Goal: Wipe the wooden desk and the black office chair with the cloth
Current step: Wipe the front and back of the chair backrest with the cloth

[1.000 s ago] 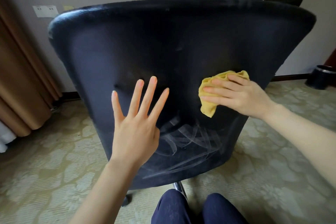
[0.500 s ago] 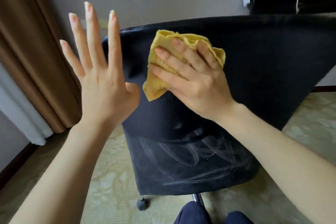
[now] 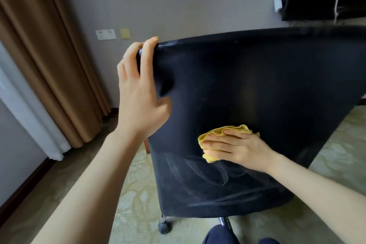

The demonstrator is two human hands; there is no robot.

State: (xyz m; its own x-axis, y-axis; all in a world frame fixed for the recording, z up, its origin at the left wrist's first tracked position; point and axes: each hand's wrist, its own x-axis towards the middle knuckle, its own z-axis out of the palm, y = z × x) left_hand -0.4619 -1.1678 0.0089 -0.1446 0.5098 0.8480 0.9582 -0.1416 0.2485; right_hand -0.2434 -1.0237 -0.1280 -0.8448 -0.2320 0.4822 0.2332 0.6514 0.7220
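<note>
Currently on the chair half of the job; desk not in shot, so no call on whether it's been done. Black office chair (image 3: 257, 85) has its back turned to the camera and stands on patterned carpet (image 3: 138, 184), one caster (image 3: 164, 227) visible bottom left. Left hand (image 3: 138, 93) is on the top left corner of the backrest: fingers curled over the upper edge, thumb on the near face, a closed grip on the chair itself. Reads as bracing: the chair is on wheels, so without that hold the wiping pressure would likely just push or spin it away. Right hand (image 3: 239, 148) lies flat on the yellow cloth (image 3: 211, 158), fingers straight and pointing left, pressing the bunched cloth against the lower-middle of the backrest. No pinch; the cloth is trapped by pressure between hand and chair. Flat hand makes sense: more contact area per pass. Pale curved smears (image 3: 198, 172) just below the cloth look like wipe tracks, so the bottom section is probably covered. Upper backrest shows no such marks; seat and arms are hidden behind it. Risk: cloth slipping out from under an open palm on a fast stroke.
</note>
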